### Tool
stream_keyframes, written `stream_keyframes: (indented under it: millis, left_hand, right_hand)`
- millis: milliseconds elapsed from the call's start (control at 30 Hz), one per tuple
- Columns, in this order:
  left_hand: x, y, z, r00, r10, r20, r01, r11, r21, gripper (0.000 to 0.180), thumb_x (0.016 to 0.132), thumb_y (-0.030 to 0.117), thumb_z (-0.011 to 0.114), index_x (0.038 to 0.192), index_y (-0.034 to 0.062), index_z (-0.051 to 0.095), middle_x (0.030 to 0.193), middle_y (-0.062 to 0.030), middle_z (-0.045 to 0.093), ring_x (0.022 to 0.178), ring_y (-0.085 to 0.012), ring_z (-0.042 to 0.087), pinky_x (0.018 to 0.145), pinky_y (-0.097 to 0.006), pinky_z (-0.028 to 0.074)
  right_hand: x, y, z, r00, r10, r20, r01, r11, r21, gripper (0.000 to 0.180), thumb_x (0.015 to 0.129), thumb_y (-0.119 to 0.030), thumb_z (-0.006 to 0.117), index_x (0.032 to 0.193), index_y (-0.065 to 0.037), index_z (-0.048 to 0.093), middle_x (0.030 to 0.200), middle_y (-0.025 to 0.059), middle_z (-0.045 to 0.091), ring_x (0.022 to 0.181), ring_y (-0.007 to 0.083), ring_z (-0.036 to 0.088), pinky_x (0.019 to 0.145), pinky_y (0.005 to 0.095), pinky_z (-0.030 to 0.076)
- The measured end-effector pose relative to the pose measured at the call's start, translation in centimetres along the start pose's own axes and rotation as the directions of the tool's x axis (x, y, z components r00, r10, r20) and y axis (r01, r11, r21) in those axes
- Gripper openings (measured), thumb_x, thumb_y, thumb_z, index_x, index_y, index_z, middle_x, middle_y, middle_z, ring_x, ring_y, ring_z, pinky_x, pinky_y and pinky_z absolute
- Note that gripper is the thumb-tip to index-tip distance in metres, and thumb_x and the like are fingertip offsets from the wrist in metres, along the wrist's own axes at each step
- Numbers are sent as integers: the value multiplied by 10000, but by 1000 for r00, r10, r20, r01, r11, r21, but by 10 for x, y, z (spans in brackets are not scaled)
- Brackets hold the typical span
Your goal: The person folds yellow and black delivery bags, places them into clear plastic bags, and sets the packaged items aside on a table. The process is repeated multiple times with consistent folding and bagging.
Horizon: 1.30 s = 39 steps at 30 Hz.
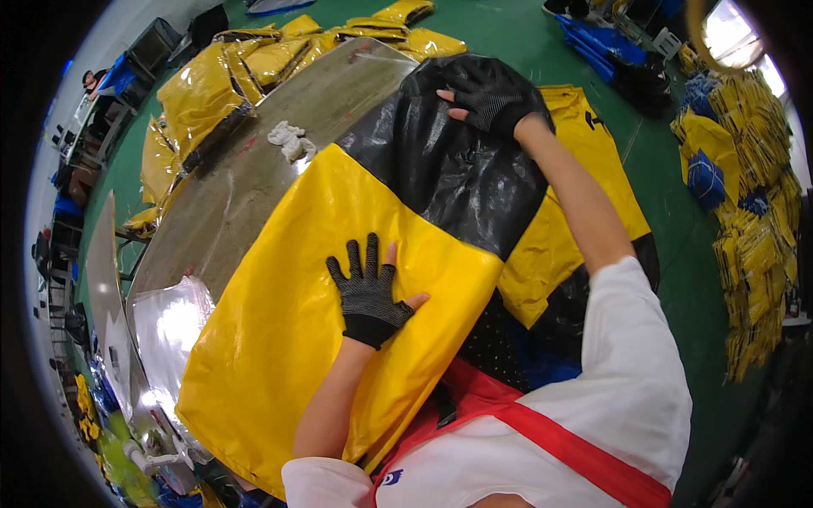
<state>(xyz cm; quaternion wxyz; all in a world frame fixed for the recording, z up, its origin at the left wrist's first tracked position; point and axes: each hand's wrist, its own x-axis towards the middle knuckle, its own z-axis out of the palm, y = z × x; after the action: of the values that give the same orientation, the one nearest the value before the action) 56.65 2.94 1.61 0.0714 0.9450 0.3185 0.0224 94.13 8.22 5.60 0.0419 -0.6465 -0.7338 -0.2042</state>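
A large bag (279,322) of shiny sheet material, yellow in its lower part and black at its far end, lies spread across the worktable in front of me. My left hand (370,292), in a dark knit glove with bare thumb and forefinger tips, rests flat on the yellow part with its fingers spread. Farther off and to the right, my right hand (489,103) wears a matching glove and lies outstretched on the black end. Neither hand is closed around anything. Wrinkles run through the black material near the right hand.
Clear-wrapped yellow packages (203,93) are heaped along the table's far left side. A crumpled white cloth (290,140) lies on the metal tabletop (212,203), near clear plastic sheets (169,317). Another yellow piece (584,144) hangs at right. Tall yellow stacks (754,229) stand farther right on green floor.
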Motion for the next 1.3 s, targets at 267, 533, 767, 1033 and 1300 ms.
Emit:
stream_keyframes:
  millis: [267,533,767,1033,1300]
  left_hand:
    - [-9,-4,6,1000,-25,1,25,997,66,875,758,578,575,1421,72,307,1489,-179,238,1370,-410,186,1081,-606,33]
    - [1,-23,2,984,175,-26,-175,985,1,742,801,484,585,1391,90,368,1446,-182,323,1324,-425,269,1101,-514,161]
    - [52,-1,6,917,398,11,-398,917,18,633,815,438,578,1379,205,409,1400,-212,363,1333,-385,270,1124,-482,86]
    - [-28,-55,12,790,579,201,-534,811,-238,523,883,364,503,1363,171,427,1421,-159,377,1338,-337,307,1117,-491,138]
    - [-309,-244,-95,904,-43,425,135,973,-189,509,829,347,577,1244,59,518,1349,-178,460,1260,-336,416,1082,-443,261]
  right_hand:
    - [-69,-14,-65,989,-136,-60,145,799,584,626,833,-425,619,1374,-175,426,1368,144,453,1294,327,382,1052,372,323]
    - [-163,-114,-42,927,152,-342,3,911,412,358,788,-119,648,1135,-207,648,1088,66,644,1035,254,596,930,492,406]
    - [-166,-137,-148,991,-91,94,47,916,400,362,868,-343,562,1105,-86,655,1207,142,584,1207,337,473,1002,448,400]
    - [45,-98,-61,614,-225,757,-183,892,413,537,789,-522,589,1043,-54,658,1055,163,652,988,359,600,824,397,473]
    - [19,-75,8,645,-287,708,-321,739,592,523,846,-478,561,1176,-73,601,1120,158,636,1048,322,585,937,352,423]
